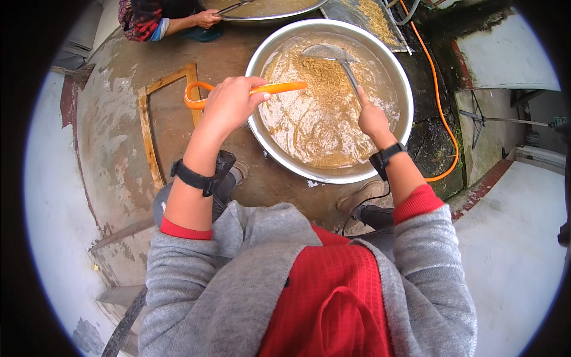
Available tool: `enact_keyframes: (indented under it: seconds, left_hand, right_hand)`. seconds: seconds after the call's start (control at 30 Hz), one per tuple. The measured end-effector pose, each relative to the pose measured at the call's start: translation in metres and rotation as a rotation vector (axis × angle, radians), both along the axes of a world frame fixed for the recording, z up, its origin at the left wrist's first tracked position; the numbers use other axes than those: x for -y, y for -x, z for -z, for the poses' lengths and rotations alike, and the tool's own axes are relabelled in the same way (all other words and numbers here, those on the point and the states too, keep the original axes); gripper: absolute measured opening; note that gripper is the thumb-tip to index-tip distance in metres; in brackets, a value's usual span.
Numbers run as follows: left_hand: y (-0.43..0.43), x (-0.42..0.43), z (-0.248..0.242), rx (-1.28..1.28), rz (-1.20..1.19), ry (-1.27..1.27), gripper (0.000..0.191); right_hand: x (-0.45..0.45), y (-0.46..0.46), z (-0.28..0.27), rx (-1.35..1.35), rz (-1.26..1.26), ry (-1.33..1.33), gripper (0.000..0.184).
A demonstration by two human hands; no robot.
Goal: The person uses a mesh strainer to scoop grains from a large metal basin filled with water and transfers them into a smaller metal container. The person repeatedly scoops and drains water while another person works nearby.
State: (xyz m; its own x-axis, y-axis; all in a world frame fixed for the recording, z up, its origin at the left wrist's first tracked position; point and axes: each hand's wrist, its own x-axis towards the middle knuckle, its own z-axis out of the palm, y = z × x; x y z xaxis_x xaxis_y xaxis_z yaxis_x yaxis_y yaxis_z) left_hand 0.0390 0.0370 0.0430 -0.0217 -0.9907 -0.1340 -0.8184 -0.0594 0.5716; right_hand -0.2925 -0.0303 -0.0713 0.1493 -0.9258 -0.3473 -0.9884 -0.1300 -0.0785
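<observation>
A wide metal basin (407,107) of cloudy water stands on the floor in front of me. Tan grain-like bits (328,73) float in it, thickest near the middle. My left hand (234,100) grips an orange hose (285,87) over the basin's left rim; its end points right, above the water. Behind that hand the hose bends into a loop. Over the right part of the water, my right hand (373,117) holds the handle of a metal mesh skimmer (330,52). The skimmer's head lies at the water's surface near the far side, partly among the floating bits.
A wooden frame (149,134) lies on the wet floor at left. Beyond, a co-worker's hand (206,19) holds a tool's handle at a second metal basin (285,17). Similar tan bits (377,20) lie on a screen at far right. An orange hose (439,107) runs along the right.
</observation>
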Motion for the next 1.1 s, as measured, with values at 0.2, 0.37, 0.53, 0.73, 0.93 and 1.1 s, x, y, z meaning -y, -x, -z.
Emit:
enact_keyframes:
  seconds: [0.2, 0.37, 0.53, 0.73, 0.93, 1.1]
  left_hand:
    - [0.003, 0.001, -0.001, 0.030, 0.005, -0.013, 0.030]
    - [0.003, 0.001, -0.004, 0.020, 0.002, -0.009, 0.030]
    - [0.000, -0.001, -0.005, 0.020, 0.005, -0.004, 0.030]
    - [-0.004, -0.002, -0.004, 0.017, 0.003, 0.038, 0.030]
    - [-0.007, -0.003, -0.003, 0.025, -0.002, 0.060, 0.030]
    - [-0.005, -0.001, -0.003, 0.003, -0.019, 0.022, 0.030]
  right_hand:
    - [-0.023, 0.009, 0.011, -0.149, -0.061, -0.140, 0.072]
    - [-0.060, 0.046, -0.008, -0.181, -0.116, -0.228, 0.080]
    - [-0.094, 0.066, -0.039, -0.205, -0.127, -0.286, 0.085]
    - [-0.124, 0.085, -0.071, -0.151, -0.142, -0.375, 0.089]
    - [-0.149, 0.093, -0.074, 0.179, -0.133, -0.375, 0.090]
    - [-0.168, 0.052, -0.048, 0.726, 0.651, -0.666, 0.080]
